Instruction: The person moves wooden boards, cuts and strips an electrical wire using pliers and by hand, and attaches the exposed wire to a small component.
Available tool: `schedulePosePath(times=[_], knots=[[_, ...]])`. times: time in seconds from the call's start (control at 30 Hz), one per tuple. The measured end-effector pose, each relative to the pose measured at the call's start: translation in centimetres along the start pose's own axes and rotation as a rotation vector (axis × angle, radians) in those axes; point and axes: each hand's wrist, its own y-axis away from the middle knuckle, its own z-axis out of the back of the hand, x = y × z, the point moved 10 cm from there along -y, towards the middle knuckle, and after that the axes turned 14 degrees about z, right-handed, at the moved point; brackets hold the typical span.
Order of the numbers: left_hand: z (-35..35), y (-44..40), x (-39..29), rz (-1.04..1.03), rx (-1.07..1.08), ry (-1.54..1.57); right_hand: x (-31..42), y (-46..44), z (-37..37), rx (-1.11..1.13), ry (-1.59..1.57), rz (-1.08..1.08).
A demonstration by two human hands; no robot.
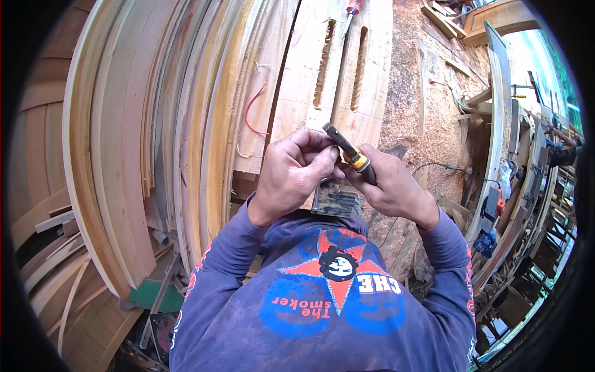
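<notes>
My right hand (393, 180) is closed around a pair of pliers (352, 153) with yellow and black handles, the dark head pointing up and left. Close against the pliers, my left hand (300, 164) is pinched, fingertips together. Whatever sits between those fingers is hidden. Just below both hands is a dark, worn block (335, 203), near my body. A curved piece of red wire (248, 115) lies on the wood to the left of my left hand. Beyond the hands are two pale boards (302, 93) with long slots cut in them.
A screwdriver (352, 11) with a red handle lies on the boards at the far end. Long curved planks (118, 124) are stacked on the left. Wood shavings (412, 111) cover the ground on the right, where a cable (443, 165) runs.
</notes>
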Motion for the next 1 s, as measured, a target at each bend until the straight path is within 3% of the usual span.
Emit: schedulePosePath(times=[0.2, 0.43, 0.5, 0.57, 0.67, 0.73, 0.77, 0.83, 1.0], knots=[[0.2, 0.3, -0.3, -0.007, 0.001, -0.003, 0.0, -0.3, -0.8, 0.061, -0.286, -0.019], [0.2, 0.6, -0.5, -0.016, -0.039, -0.045, -0.9, 0.3, -1.6, 0.203, -0.288, -0.200], [0.2, 0.7, -0.4, -0.029, -0.077, -0.042, -0.1, -0.3, -1.1, 0.052, -0.284, 0.014], [0.0, 0.8, -0.3, -0.045, -0.114, -0.041, 0.2, -0.4, -0.8, 0.034, -0.236, 0.021], [0.4, 1.7, -1.1, -0.207, -0.240, -0.148, 0.3, -0.3, -0.6, 0.004, -0.168, 0.044], [0.0, 2.9, -2.2, -0.437, -0.368, -0.463, 0.6, -0.1, -0.6, -0.009, -0.150, 0.060], [0.0, 2.9, -2.2, -0.438, -0.367, -0.463, 0.6, 0.0, -0.6, -0.006, -0.131, 0.038], [-1.2, 4.1, -3.6, -0.654, -0.415, -0.641, 0.5, 0.2, -0.5, -0.005, -0.110, 0.015], [-1.1, 2.8, -4.1, -0.609, -0.388, -0.612, 0.1, 0.6, -0.4, -0.016, -0.072, -0.034]])
